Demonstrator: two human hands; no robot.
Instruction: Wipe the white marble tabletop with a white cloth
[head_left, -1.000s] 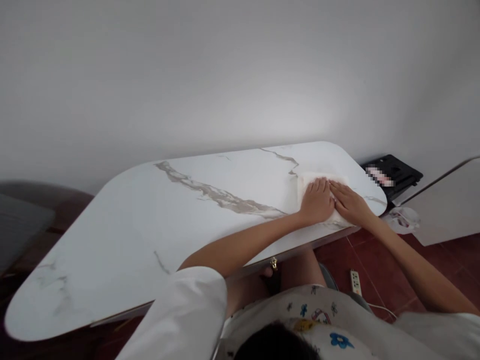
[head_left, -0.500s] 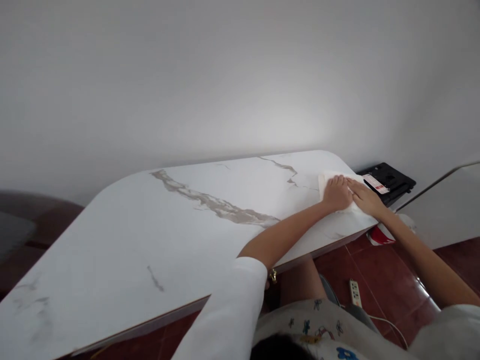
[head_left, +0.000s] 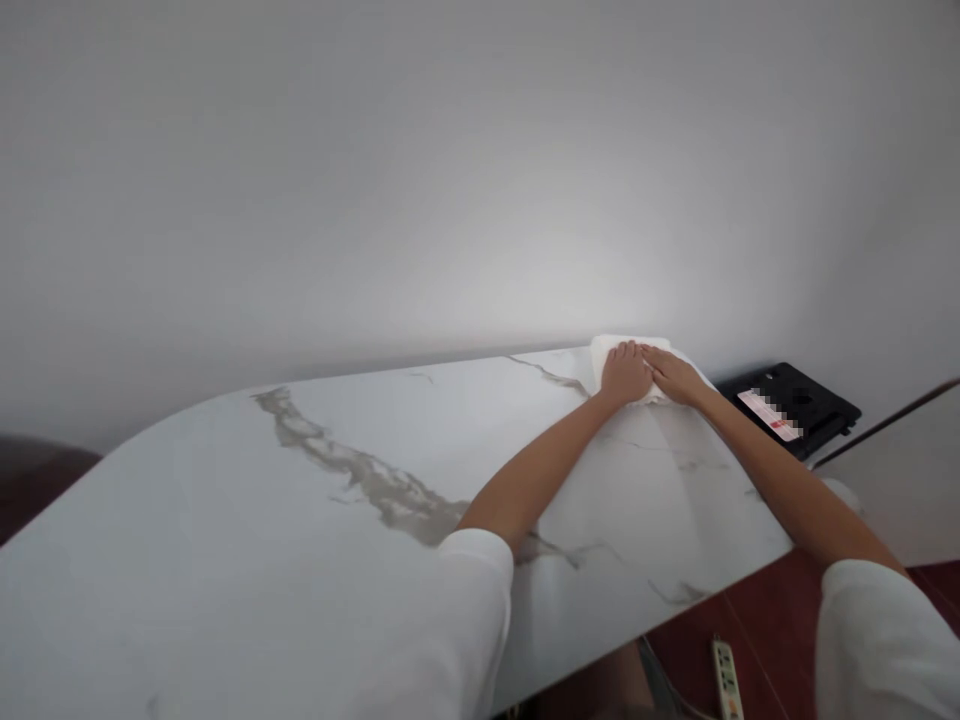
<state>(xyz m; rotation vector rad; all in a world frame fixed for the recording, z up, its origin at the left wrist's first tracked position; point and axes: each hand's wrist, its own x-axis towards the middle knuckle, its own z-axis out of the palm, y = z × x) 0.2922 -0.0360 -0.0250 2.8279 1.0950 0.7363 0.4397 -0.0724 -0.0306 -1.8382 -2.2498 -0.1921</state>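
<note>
A folded white cloth (head_left: 609, 352) lies on the marble-patterned tabletop (head_left: 225, 520), at the far right corner by the wall. My left hand (head_left: 627, 372) presses down on it with the fingers bent over it and close together. Beside it, my right hand (head_left: 671, 374) bears on the cloth's right part, fingers together and their tips touching the left hand. Both palms hide much of the cloth. Each arm is stretched forward over the table.
A grey-white wall (head_left: 420, 180) runs along the table's back edge. To the right of the table is a black flat device (head_left: 814, 405) with a pale label. A power strip (head_left: 725, 680) lies on the red tiled floor (head_left: 772, 620). A thin dark rod (head_left: 885, 425) slants at the right.
Both hands have pushed the cloth away from the table's right front part to its far corner at the wall. The view has shifted forward with the body leaning in.
</note>
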